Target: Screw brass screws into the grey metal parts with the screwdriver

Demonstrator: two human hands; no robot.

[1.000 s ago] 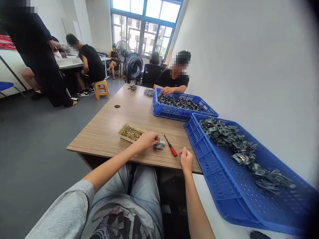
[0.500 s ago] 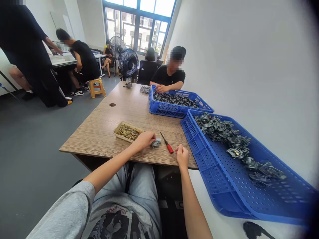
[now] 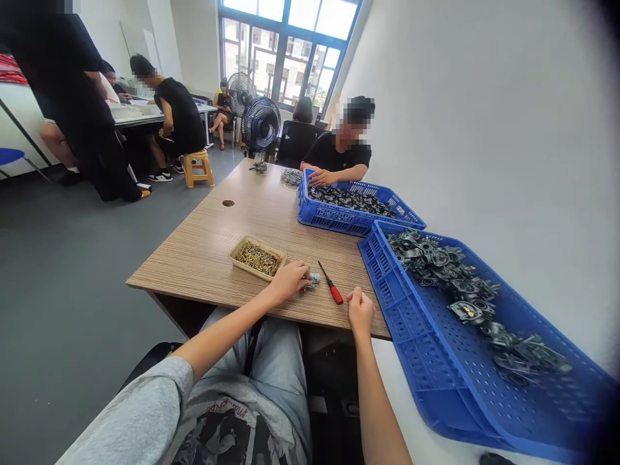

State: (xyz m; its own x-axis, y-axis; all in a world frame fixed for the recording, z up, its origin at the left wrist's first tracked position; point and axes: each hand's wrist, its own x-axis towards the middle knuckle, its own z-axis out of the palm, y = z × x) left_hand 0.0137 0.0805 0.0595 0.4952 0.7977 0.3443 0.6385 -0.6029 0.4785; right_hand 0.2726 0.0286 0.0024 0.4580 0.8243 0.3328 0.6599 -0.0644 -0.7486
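My left hand (image 3: 290, 283) rests at the table's near side, its fingers closed on a small grey metal carburetor (image 3: 312, 279). The hand covers part of that casting. Just left of it, a shallow beige tray (image 3: 233, 252) holds many small brass screw-like pieces (image 3: 259, 258). A screwdriver (image 3: 335, 294) with a red handle and dark shaft lies between my hands, touched by neither. Near the table's front edge, my right hand (image 3: 361, 311) is closed with curled fingers; whatever they may hold is hidden.
A large blue crate (image 3: 411, 336) at my right holds several dark metal carburetors (image 3: 440, 258). Beyond it stands a second blue crate (image 3: 329, 223) full of dark parts, where a co-worker's hand (image 3: 323, 177) reaches in. A fan (image 3: 260, 124) stands behind the table (image 3: 203, 239).
The whole scene has shifted slightly rightward in view as my head turned. My left hand stays at the carburetor, and my right hand remains closed near the table edge.
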